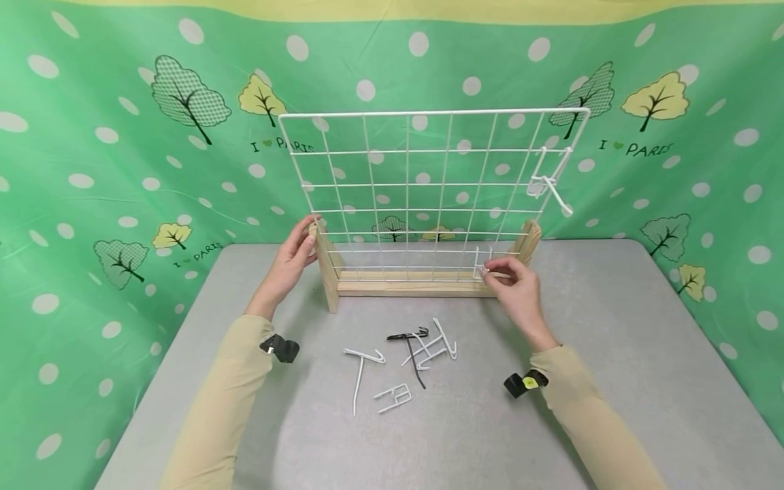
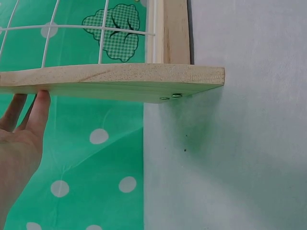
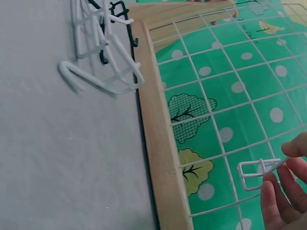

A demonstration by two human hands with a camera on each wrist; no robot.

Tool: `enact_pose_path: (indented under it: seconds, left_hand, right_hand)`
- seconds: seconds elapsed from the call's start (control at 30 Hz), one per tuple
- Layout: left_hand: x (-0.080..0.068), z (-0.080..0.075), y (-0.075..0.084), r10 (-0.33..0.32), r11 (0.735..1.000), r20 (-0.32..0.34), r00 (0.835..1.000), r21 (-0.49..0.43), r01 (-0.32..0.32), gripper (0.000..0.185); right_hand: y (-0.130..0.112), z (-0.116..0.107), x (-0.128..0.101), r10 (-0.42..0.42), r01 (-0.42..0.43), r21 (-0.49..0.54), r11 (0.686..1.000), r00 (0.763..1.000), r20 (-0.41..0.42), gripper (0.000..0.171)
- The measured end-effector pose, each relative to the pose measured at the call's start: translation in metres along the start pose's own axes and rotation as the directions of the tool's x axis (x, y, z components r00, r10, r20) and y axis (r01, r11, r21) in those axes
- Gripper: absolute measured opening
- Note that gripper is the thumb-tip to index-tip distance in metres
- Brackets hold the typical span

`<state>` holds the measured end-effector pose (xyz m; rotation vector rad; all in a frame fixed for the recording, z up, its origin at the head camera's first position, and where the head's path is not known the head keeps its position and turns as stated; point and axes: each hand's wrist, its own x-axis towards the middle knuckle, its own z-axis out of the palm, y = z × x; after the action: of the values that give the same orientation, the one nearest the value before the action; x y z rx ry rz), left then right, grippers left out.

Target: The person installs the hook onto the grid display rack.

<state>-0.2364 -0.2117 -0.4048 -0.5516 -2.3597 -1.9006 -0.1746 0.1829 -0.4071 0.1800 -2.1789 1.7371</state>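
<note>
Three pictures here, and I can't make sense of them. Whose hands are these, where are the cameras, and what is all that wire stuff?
No machine: a person works with bare hands. The wide picture comes from a head camera; the other two from cameras on each wrist. A white wire grid stands in a wooden stand on a grey table. The left hand touches the stand's left post. The right hand pinches a small white wire hook against the grid's lower part. Another hook already hangs at the upper right, and loose hooks, white and black, lie on the table.
</note>
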Motion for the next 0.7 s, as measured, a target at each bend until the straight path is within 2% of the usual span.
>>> enact_pose_path:
  seconds: [0.3,0.7]
  left_hand:
    - [0.0,0.001,0.0,0.001,1.0,-0.004,1.0,-0.008,-0.001,0.046]
    - [0.0,0.0,0.0,-0.002,1.0,-0.007,1.0,0.005,0.002,0.046]
  right_hand:
    - [0.007,0.002,-0.005,0.062,-0.062,0.007,0.998,0.998,0.034,0.018]
    - [0.017,0.004,-0.008,0.056,-0.055,-0.017,0.998,0.996,0.068,0.023]
